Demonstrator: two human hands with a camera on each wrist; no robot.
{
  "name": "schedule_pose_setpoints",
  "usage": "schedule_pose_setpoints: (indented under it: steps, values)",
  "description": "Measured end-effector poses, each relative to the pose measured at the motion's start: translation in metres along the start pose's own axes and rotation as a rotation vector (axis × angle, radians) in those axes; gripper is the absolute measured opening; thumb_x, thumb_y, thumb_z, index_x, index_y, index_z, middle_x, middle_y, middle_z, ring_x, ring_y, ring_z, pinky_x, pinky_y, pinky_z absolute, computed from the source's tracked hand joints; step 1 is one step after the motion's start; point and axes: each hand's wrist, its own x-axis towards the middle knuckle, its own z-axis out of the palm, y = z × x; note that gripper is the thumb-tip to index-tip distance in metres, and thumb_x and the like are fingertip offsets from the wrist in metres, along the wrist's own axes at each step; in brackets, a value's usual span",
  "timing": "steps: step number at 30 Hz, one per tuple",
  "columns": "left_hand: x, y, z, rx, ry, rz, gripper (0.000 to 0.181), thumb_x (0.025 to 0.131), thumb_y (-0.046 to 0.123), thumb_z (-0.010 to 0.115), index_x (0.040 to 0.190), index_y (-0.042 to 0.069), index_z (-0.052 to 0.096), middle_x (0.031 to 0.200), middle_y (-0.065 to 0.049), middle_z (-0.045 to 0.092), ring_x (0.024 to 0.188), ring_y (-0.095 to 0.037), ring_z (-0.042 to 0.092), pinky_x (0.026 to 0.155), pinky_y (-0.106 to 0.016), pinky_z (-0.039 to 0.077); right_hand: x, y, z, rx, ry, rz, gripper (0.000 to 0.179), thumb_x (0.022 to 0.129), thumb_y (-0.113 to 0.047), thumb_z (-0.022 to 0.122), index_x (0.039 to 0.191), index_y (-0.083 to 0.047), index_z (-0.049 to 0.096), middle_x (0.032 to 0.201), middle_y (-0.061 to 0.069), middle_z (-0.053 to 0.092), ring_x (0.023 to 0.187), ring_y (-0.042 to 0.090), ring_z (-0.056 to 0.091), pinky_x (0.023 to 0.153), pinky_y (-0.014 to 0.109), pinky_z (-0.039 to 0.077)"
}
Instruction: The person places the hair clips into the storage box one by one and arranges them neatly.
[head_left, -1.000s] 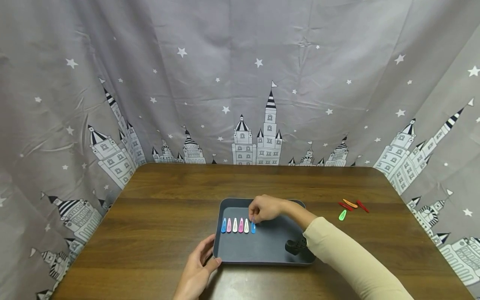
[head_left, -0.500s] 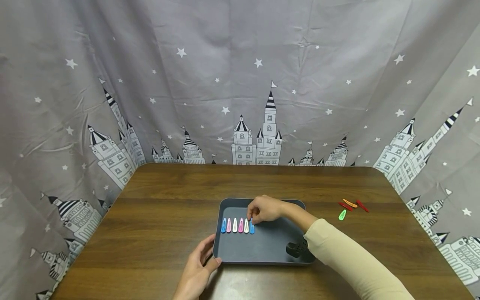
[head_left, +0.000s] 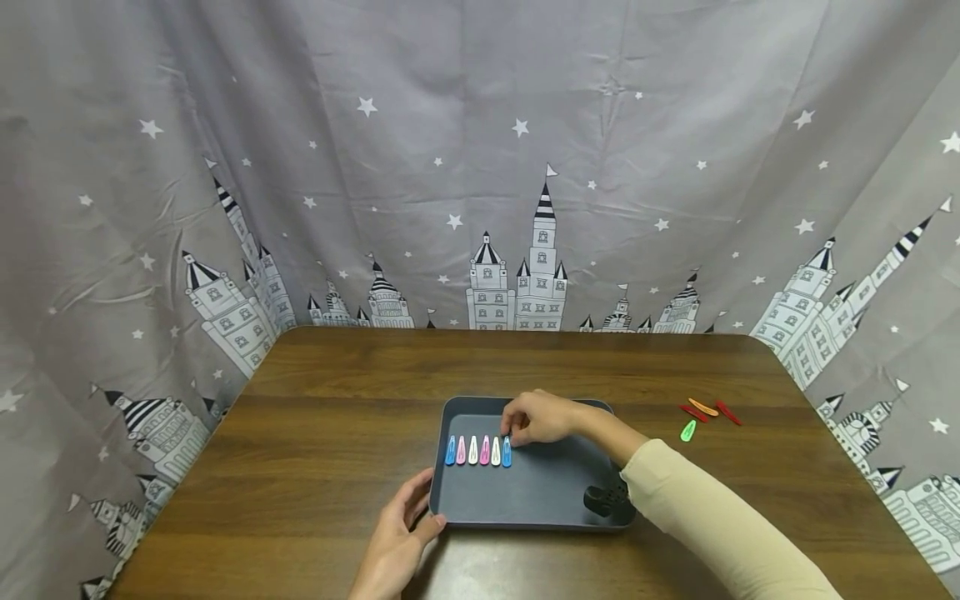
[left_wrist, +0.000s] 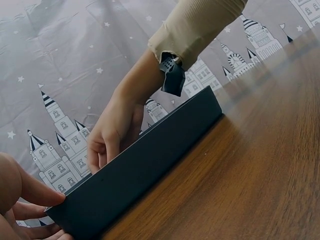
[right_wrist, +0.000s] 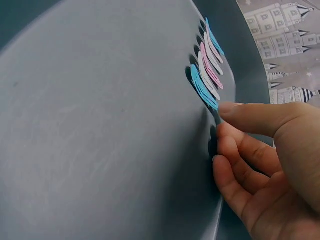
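Note:
A grey rectangular tray point(head_left: 525, 500) lies on the wooden table. Inside, a row of snap hair clips runs rightward from the left wall: blue, pink, white, pink, white and, at the right end, a blue hair clip point(head_left: 507, 452). My right hand point(head_left: 542, 417) is at this last clip's far end. In the right wrist view its thumb tip point(right_wrist: 229, 109) meets the end of the blue clip, and a gap separates thumb and forefinger. My left hand point(head_left: 399, 533) holds the tray's near left corner, the thumb point(left_wrist: 52, 192) on the rim and the fingers outside the wall.
Right of the tray lie a green hair clip point(head_left: 687, 431), an orange hair clip point(head_left: 703, 407) and two red ones, the outer red clip point(head_left: 728, 412) apart. A black wrist device point(head_left: 604, 500) hangs below the right sleeve. A grey curtain point(head_left: 480, 150) stands behind the table.
The right-end blue clip has shifted slightly left, closer to the neighbouring white one. My right hand has then drawn slightly right from it. My left hand has stayed on the tray corner.

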Motion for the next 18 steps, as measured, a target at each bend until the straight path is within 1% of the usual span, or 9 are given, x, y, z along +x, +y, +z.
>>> schedule_pose_setpoints:
  steps: [5,10,13,18]
  values:
    - [0.0,0.0,0.001,-0.01,0.001,-0.004,0.066,0.09,-0.012,0.063,0.151,-0.012,0.038,0.152,-0.034,0.042,0.138,-0.049,0.043,0.111,-0.052,0.042,-0.011,0.002,-0.007,0.017,0.034,0.006,0.008,0.093,-0.004,0.073,0.1,-0.007,0.074,0.077,-0.009,0.064,0.07,0.005,0.058,0.064,0.023,0.049]
    - [0.0,0.001,0.001,-0.006,0.007,-0.007,0.067,0.09,-0.013,0.064,0.151,-0.012,0.037,0.151,-0.035,0.042,0.138,-0.049,0.044,0.111,-0.053,0.042,-0.022,0.003,-0.012,0.032,0.037,0.0,0.008,0.093,-0.003,0.073,0.101,-0.005,0.074,0.078,-0.008,0.064,0.07,0.006,0.058,0.063,0.023,0.048]
    - [0.001,0.001,0.001,0.01,0.015,-0.011,0.067,0.09,-0.013,0.064,0.151,-0.012,0.038,0.151,-0.035,0.042,0.138,-0.049,0.044,0.111,-0.053,0.042,-0.028,0.003,-0.015,0.024,0.034,-0.001,0.007,0.093,-0.003,0.074,0.101,-0.006,0.074,0.077,-0.009,0.064,0.069,0.006,0.058,0.063,0.024,0.048]
    - [0.002,0.001,0.0,0.027,0.011,-0.023,0.065,0.091,-0.012,0.064,0.151,-0.012,0.038,0.152,-0.034,0.042,0.138,-0.049,0.045,0.11,-0.053,0.043,-0.038,0.004,-0.022,-0.01,0.048,0.006,0.008,0.093,-0.004,0.074,0.101,-0.006,0.074,0.079,-0.009,0.064,0.073,0.007,0.059,0.067,0.025,0.051]
